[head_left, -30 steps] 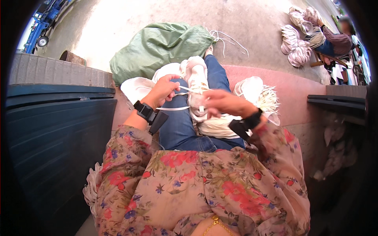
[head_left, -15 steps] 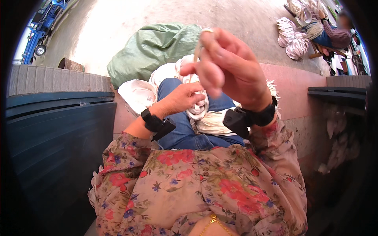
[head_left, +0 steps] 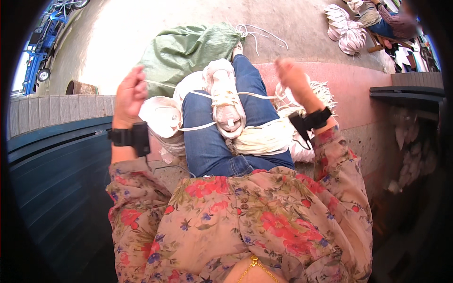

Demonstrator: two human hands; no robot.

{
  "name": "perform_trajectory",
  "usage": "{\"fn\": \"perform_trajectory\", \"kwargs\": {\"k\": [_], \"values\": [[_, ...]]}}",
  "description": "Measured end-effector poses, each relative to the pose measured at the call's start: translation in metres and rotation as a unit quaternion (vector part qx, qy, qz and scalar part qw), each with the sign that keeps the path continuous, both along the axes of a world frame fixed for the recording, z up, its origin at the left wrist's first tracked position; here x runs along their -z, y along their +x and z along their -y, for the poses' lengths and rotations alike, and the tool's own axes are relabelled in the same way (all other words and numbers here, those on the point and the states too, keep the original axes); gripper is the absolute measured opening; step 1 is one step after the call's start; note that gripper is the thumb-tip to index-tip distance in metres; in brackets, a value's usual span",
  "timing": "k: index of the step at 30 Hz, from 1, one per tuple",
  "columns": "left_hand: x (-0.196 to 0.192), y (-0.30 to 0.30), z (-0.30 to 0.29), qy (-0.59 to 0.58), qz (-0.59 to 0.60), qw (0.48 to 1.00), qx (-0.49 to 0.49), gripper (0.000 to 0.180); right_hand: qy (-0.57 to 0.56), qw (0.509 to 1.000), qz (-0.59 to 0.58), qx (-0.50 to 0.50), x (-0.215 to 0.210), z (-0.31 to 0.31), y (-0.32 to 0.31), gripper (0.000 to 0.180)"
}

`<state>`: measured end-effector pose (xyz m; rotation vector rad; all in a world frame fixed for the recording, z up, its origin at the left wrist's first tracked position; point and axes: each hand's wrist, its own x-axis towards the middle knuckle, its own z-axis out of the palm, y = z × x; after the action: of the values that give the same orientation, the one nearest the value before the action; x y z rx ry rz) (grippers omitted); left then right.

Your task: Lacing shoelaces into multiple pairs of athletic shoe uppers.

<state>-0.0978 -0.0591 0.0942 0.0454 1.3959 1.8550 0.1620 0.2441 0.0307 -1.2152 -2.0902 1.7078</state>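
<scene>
My left hand [head_left: 130,96] is raised at the left with its fingers closed on a white cord [head_left: 188,90]. That cord runs right, across a wrapped white bundle [head_left: 226,101] lying on my blue-jeaned knee [head_left: 207,137], to my right hand [head_left: 291,75]. The right hand is blurred and pinches the cord's other end. The two hands are spread wide apart and the cord is taut between them. Cream-coloured cord hanks [head_left: 264,139] rest in my lap under the bundle. Both wrists wear black bands.
A green sack [head_left: 181,52] lies beyond my knee on the pale concrete ground. More white hanks [head_left: 163,115] sit beside my left leg. Dark blue panels [head_left: 52,179] stand at left. Another seated person [head_left: 389,21] with white hanks [head_left: 347,30] is at far top right.
My right hand has dropped from close to the camera and swung out right. My left hand has left the bundle and pulled out left, drawing the cord tight.
</scene>
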Motion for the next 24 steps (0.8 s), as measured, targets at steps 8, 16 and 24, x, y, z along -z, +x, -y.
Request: {"fn": "perform_trajectory", "kwargs": {"k": [8,16,24], "values": [[0.05,0.049,0.003,-0.338,-0.154,0.921,0.119,0.023,0.047,0.966,-0.024,-0.252,0.044,0.085,0.019,0.016],[0.069,0.131,-0.026,-0.367,-0.134,0.887,0.246,0.023,0.224,0.926,0.04,-0.302,0.057,0.091,0.019,0.022],[0.085,0.136,-0.029,-0.402,-0.29,0.827,0.265,0.02,0.273,0.909,0.08,-0.304,0.05,0.092,0.014,0.024]]}}
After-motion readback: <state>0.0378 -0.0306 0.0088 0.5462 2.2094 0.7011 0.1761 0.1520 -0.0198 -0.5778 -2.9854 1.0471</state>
